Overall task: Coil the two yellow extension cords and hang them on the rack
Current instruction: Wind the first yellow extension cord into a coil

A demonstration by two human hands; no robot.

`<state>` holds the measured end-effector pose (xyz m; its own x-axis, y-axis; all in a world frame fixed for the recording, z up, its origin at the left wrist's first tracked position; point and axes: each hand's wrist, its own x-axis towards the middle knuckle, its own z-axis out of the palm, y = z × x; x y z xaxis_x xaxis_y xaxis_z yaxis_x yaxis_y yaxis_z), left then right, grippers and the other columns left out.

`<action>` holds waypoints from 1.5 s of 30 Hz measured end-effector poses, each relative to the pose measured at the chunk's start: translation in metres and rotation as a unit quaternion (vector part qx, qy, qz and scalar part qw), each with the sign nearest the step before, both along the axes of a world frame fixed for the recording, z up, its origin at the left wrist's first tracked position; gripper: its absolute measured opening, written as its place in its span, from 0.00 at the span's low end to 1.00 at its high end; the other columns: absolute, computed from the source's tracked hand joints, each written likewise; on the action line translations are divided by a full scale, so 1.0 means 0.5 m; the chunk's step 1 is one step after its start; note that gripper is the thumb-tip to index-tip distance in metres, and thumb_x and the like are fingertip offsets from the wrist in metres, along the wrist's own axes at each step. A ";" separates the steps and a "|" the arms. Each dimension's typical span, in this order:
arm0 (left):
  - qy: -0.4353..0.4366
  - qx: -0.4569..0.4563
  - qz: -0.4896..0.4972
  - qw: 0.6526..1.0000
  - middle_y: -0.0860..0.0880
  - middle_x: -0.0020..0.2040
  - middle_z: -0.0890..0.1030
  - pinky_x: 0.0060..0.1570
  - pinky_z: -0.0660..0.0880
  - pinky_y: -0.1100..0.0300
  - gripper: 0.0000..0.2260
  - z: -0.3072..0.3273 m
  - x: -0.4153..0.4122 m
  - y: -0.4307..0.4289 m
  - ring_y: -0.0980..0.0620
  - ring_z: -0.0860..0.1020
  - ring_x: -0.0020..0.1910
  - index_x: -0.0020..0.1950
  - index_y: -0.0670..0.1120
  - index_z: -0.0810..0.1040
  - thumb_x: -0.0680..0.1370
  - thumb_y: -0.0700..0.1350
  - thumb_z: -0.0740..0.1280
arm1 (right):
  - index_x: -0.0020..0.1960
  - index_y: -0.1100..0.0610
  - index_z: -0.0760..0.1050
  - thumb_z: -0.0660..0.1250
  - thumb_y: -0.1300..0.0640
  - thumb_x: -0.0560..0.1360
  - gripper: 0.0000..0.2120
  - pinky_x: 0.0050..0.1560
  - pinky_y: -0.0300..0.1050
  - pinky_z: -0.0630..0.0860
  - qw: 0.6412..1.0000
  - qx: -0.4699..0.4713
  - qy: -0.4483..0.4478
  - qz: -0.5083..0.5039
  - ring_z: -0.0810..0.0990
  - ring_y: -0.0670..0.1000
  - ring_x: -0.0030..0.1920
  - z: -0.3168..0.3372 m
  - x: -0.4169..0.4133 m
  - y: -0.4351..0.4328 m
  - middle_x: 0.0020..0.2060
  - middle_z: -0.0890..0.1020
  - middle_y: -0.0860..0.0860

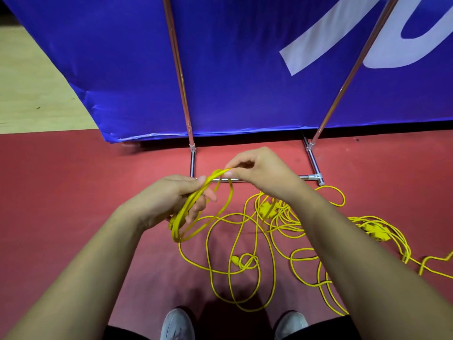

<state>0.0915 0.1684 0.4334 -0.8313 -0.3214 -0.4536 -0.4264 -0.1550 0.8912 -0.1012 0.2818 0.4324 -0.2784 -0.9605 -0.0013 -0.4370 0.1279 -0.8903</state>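
Coiling the first cord, the left hand [176, 195] clasps a few finished loops [193, 207] while the right hand [259, 173] pinches the next turn, which judging by the loose tangle [245, 263] on the floor needs slack drawn up.

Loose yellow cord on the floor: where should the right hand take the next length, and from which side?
Judgement: grip the strand trailing from the coil in the left hand, just below it, from above. The right hand is nearest, and that run hangs free, short of the floor tangle.
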 end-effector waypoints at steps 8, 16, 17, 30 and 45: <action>0.086 0.101 0.040 0.990 0.47 0.29 0.68 0.26 0.68 0.60 0.12 0.011 -0.009 0.010 0.49 0.70 0.24 0.38 0.45 0.71 0.78 0.51 0.63 | 0.44 0.57 0.80 0.72 0.60 0.73 0.02 0.33 0.34 0.68 0.999 -0.012 0.022 -0.022 0.71 0.42 0.31 -0.012 -0.023 -0.001 0.31 0.77 0.48; 0.213 0.275 0.096 0.933 0.55 0.23 0.62 0.21 0.55 0.64 0.14 0.030 -0.004 -0.010 0.62 0.59 0.15 0.42 0.41 0.74 0.80 0.47 0.56 | 0.42 0.58 0.77 0.69 0.61 0.75 0.04 0.37 0.36 0.69 0.990 0.018 -0.012 -0.140 0.73 0.43 0.34 -0.128 -0.095 0.020 0.33 0.79 0.50; 0.219 0.273 0.104 0.931 0.55 0.23 0.61 0.21 0.54 0.64 0.15 0.031 -0.005 -0.010 0.62 0.59 0.15 0.43 0.40 0.76 0.80 0.47 0.56 | 0.42 0.57 0.76 0.69 0.62 0.75 0.04 0.37 0.34 0.69 0.989 0.019 -0.014 -0.144 0.72 0.40 0.32 -0.138 -0.095 0.020 0.33 0.78 0.48; 0.220 0.150 0.217 0.939 0.50 0.30 0.76 0.33 0.76 0.62 0.10 0.038 -0.020 -0.014 0.50 0.80 0.32 0.45 0.43 0.74 0.79 0.48 0.58 | 0.46 0.59 0.70 0.66 0.61 0.79 0.05 0.28 0.41 0.74 0.920 0.153 -0.286 -0.219 0.78 0.50 0.27 -0.185 -0.027 0.013 0.35 0.81 0.57; 0.063 -0.078 0.032 0.994 0.44 0.28 0.75 0.26 0.67 0.67 0.12 0.031 -0.027 0.024 0.55 0.75 0.23 0.41 0.39 0.75 0.82 0.40 0.58 | 0.49 0.67 0.78 0.65 0.73 0.73 0.06 0.29 0.36 0.66 0.957 0.089 -0.255 0.105 0.70 0.45 0.26 0.035 0.005 -0.003 0.27 0.75 0.52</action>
<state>0.0778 0.1804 0.4488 -0.8535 -0.4344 -0.2877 -0.3035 -0.0343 0.9522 -0.0987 0.2804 0.4498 0.0016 -0.9674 -0.2533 0.0153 0.2533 -0.9673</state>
